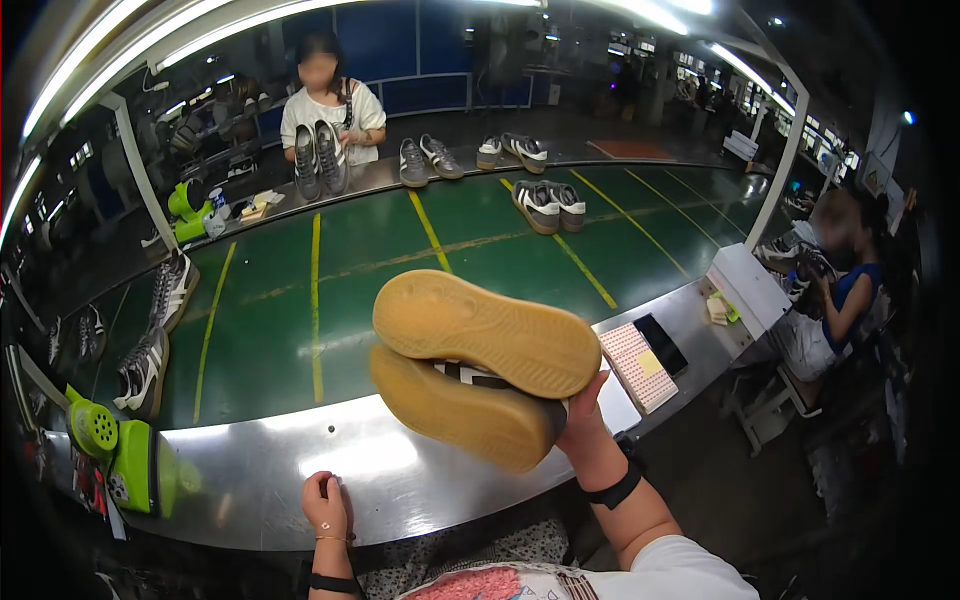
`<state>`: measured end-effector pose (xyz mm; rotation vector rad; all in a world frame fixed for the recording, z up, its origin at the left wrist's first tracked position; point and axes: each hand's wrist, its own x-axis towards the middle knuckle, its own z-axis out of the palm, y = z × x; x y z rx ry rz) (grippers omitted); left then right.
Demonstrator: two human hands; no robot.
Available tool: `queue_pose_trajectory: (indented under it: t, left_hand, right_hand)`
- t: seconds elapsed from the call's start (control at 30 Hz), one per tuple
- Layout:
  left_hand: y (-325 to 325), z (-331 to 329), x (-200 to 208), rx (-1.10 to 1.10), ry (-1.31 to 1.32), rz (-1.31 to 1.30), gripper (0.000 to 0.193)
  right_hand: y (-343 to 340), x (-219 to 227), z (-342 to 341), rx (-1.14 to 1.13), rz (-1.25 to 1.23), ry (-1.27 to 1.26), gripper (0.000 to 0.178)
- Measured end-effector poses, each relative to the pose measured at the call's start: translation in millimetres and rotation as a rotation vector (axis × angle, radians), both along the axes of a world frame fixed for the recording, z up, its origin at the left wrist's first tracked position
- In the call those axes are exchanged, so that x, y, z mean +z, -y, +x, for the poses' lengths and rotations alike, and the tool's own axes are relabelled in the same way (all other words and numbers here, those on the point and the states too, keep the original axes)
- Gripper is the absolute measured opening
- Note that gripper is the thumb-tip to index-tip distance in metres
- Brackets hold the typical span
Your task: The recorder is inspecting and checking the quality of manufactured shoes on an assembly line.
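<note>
A pair of sneakers is held up over the metal edge of the bench. The upper shoe (485,330) and the lower shoe (455,415) both turn their tan gum soles toward me. Between them a bit of white-and-dark upper shows. My right hand (582,412) grips the pair at the right end, thumb up along the shoe's side; its other fingers are mostly hidden behind the shoes. At the near edge of the metal top, my left hand (326,508) is curled closed, apart from the shoes. Whatever its fingers might hold cannot be seen.
A green conveyor belt (275,290) with yellow lines carries grey sneakers (548,207). More shoes stand along its far ledge, where a person (335,120) holds a pair. Left is a lime-green machine (130,460); right lie a phone (661,343) and a pink-patterned box (640,368). Another person sits right.
</note>
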<state>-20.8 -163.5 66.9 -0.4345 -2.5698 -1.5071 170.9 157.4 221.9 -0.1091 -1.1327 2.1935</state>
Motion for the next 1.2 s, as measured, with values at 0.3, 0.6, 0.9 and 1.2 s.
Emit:
queue_pose_trajectory:
  t: [0.3, 0.6, 0.9, 1.2]
  left_hand:
    - [3.3, 7.8, 13.1, -0.006, -0.092, -0.104, 0.008]
    - [-10.0, 20.9, 50.6, 0.019, 0.021, -0.290, 0.025]
    - [-4.0, 21.9, 48.8, 0.049, 0.086, -0.242, 0.027]
    - [25.6, -4.7, -14.5, -0.001, 0.282, 0.040, 0.020]
  right_hand:
    - [-84.7, 66.0, -82.1, -0.163, 1.787, 0.081, 0.049]
    - [-237.9, 14.0, -138.1, -0.740, 1.780, 0.639, 0.059]
    - [-147.7, -57.4, -79.1, 0.459, 1.662, 0.819, 0.041]
    - [-39.6, -54.3, -6.9, 0.706, 1.392, 0.560, 0.032]
